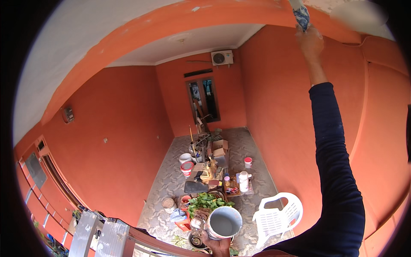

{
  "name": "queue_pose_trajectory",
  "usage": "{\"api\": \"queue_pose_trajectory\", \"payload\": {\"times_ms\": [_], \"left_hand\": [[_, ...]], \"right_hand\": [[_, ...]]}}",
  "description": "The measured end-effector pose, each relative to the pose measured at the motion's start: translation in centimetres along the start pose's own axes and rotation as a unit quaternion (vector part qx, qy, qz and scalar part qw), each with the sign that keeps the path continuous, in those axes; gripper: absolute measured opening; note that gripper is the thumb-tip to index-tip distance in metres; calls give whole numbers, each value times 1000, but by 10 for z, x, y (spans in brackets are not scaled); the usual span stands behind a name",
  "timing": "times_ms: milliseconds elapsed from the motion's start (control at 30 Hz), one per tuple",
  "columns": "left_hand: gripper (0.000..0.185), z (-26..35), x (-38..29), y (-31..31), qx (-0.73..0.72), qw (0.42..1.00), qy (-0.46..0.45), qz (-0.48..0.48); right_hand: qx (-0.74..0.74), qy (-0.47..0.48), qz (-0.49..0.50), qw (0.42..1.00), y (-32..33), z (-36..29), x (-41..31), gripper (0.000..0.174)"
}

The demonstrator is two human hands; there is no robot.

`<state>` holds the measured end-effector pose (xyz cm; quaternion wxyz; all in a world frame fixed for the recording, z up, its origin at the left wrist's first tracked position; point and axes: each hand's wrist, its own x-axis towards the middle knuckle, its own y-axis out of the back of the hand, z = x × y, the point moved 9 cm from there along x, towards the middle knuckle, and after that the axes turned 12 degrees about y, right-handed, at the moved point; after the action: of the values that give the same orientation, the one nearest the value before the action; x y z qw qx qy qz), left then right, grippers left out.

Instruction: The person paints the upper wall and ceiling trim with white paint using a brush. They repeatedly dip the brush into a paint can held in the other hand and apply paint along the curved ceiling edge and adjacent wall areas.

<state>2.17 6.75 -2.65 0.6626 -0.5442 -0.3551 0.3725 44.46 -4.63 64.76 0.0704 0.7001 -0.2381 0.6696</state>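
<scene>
Raised high to the upper right, my right hand [310, 43] grips a paint-smeared tool [301, 16] with blue and white on its handle. Its upper end runs out of the picture, so I cannot tell whether it is a brush or a scraper. The tool is near an orange beam [250, 14] and the whitish ceiling. Low in the view, my left hand [218, 245] holds a small bucket [225, 236] from below. Inside the bucket is a smooth greyish-white material [223, 223].
At lower left are metal ladder steps [110, 241]. Far below on the patterned floor [154, 205] stand a white plastic chair [279, 215], potted plants [208, 202], a white flask [244, 181], paint pails [187, 168] and a cardboard box [220, 147]. An air-conditioner unit [222, 58] hangs on the back wall.
</scene>
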Motion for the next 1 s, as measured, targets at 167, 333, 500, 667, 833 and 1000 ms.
{"api": "queue_pose_trajectory", "payload": {"times_ms": [167,333,500,667,833,1000], "left_hand": [[79,1,3,2,8,1000,2,6],[82,2,4,-4,-11,1000,-3,-3],[84,6,2,-6,-1,1000,-18,4],[87,3,0,-4,-17,1000,-7,12],[88,2,-4,-1,13,999,-11,28],[75,-2,-3,-5,12,1000,8,-23]], "right_hand": [[28,-29,7,999,-20,-79,-6,31],[122,64,5,990,-41,-196,0,36],[204,79,7,976,-41,-266,-12,34],[185,178,-54,965,-34,-287,-27,36],[87,177,-43,980,-35,-206,12,47],[28,150,28,988,-44,-49,54,63]]}}
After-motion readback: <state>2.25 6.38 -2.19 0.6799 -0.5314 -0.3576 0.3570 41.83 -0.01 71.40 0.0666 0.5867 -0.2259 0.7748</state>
